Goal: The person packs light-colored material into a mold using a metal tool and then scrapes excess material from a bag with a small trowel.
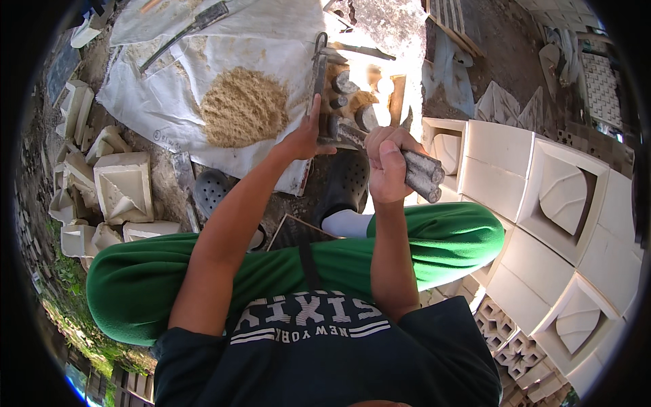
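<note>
My left hand (304, 141) has its fingers stretched out against the near left side of a metal mould (317, 78) on the ground in front of me. Several grey round cores (344, 83) stand inside the mould, partly in glaring sunlight. My right hand (390, 168) is closed round a thick grey bar-like tool (423, 175), crusted with what looks like cement. Its blunt end sticks out to the right of my fist. A thinner part reaches left toward the mould's near edge; whether it touches is unclear.
A heap of sand (244, 107) lies on white sacking (152, 88) at the left, with a long-handled tool (183, 37) beyond it. Broken pale blocks (123, 186) are piled at far left. Stacked pale blocks (494, 157) rise close on my right. My dark clog (347, 178) stands near the mould.
</note>
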`<state>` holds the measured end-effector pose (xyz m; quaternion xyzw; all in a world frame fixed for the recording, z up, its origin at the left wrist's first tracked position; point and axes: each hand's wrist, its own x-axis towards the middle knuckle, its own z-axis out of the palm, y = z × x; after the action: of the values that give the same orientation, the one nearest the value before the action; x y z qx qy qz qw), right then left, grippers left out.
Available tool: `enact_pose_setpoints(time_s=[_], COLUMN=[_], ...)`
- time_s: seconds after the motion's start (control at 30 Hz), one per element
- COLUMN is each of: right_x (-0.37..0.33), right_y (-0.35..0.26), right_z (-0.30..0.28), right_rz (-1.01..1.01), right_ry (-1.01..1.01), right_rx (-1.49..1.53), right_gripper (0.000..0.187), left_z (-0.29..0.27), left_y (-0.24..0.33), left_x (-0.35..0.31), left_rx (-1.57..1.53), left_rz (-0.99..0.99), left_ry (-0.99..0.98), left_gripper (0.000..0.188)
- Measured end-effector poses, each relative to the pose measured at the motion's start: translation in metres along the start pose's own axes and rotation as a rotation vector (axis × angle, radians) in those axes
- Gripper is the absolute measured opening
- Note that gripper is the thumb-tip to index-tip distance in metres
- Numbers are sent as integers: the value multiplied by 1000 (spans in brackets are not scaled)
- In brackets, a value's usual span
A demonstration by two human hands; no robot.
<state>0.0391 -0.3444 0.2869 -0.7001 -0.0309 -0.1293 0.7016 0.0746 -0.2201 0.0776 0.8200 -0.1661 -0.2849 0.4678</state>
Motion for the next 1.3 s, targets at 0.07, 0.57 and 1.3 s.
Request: enact_pose_setpoints(time_s=[0.07, 0.57, 1.3], right_x=[5, 2, 0], right_y=[16, 2, 14], right_z=[0, 12, 4], right_rz=[114, -42, 97], right_ry=[7, -11, 61], right_rx=[-36, -22, 8], right_gripper=[24, 23, 24], left_z=[1, 2, -1], left_y=[-3, -3, 15], left_x=[-1, -1, -21], left_rx=[-19, -28, -45], left_rz=[78, 5, -51], left_ry=[73, 19, 73], left_gripper=[135, 135, 130])
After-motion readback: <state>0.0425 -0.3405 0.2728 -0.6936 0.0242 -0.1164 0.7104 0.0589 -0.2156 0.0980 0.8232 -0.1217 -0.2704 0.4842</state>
